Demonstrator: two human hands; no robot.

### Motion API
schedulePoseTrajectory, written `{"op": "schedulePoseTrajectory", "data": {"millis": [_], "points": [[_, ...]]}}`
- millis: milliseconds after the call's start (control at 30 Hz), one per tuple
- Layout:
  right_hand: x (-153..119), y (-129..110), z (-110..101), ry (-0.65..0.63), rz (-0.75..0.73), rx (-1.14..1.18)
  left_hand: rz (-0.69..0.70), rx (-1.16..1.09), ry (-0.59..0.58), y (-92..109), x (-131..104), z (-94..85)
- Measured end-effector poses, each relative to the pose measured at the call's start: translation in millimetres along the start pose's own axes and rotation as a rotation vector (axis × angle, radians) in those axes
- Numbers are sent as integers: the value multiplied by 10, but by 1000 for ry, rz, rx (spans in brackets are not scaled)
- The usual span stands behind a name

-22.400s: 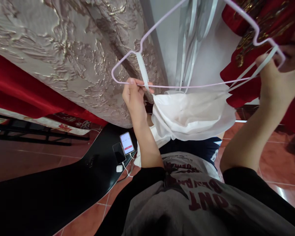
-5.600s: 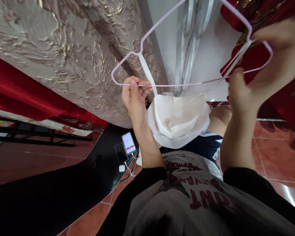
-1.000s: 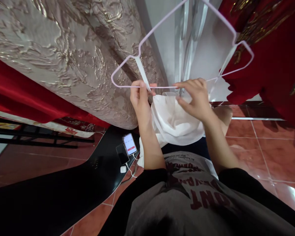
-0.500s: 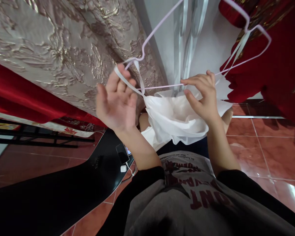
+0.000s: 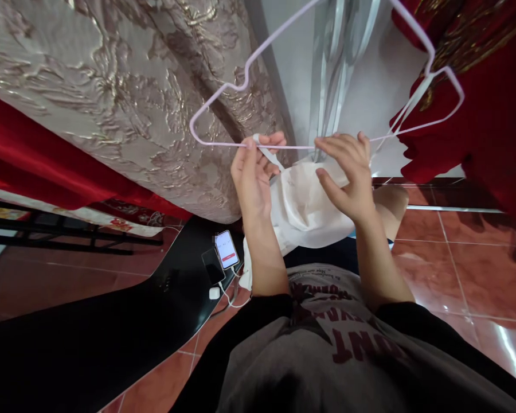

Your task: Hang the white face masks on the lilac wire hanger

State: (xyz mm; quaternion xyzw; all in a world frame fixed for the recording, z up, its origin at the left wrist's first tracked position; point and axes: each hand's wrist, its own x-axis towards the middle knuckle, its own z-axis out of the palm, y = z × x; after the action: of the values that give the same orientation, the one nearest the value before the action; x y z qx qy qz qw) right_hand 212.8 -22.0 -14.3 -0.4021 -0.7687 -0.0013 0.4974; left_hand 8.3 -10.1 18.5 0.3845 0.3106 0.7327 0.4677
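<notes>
A pale pink hanger (image 5: 279, 27) spans the upper middle of the view. A white garment (image 5: 309, 201) hangs below its bottom bar, over my lap. White straps (image 5: 415, 103) loop over the hanger's right shoulder notch. The left shoulder notch holds no strap. My left hand (image 5: 260, 166) is at the bar's left part, fingers closed round a white strap (image 5: 269, 156) of the garment. My right hand (image 5: 348, 172) has its fingers spread, the fingertips touching the bar near its middle and the thumb apart, in front of the garment.
Patterned pinkish fabric (image 5: 133, 86) hangs at the left above red cloth (image 5: 69, 160). Red fabric (image 5: 490, 103) hangs at the right. Two phones (image 5: 227, 250) and a small white case (image 5: 214, 293) lie on a black surface (image 5: 155, 304) at lower left.
The left strap has come off the hanger's left notch. My left hand has moved right and down to the bar and closed on that strap. My right hand has barely moved.
</notes>
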Motion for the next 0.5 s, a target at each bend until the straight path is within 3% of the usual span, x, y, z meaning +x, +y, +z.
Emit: {"op": "schedulePoseTrajectory", "data": {"millis": [33,167,200,233,300,367,400,500], "points": [[-25,60,-23,91,1,39,26,-32,-22,-21,2,28],[-84,506,-218,692,56,107,90,4,-75,-101,46,19],[-65,608,-293,734,123,92,83,34,-66,-124,63,4],[-28,684,-373,696,209,97,79,61,-47,-148,80,-10],[84,756,-524,487,351,162,83,97,-10,-190,109,-25],[206,762,-621,328,392,218,103,109,4,-211,125,-27],[255,760,-641,334,384,209,112,116,3,-213,127,-26],[316,763,-619,514,365,123,116,147,-5,-193,118,-24]]}}
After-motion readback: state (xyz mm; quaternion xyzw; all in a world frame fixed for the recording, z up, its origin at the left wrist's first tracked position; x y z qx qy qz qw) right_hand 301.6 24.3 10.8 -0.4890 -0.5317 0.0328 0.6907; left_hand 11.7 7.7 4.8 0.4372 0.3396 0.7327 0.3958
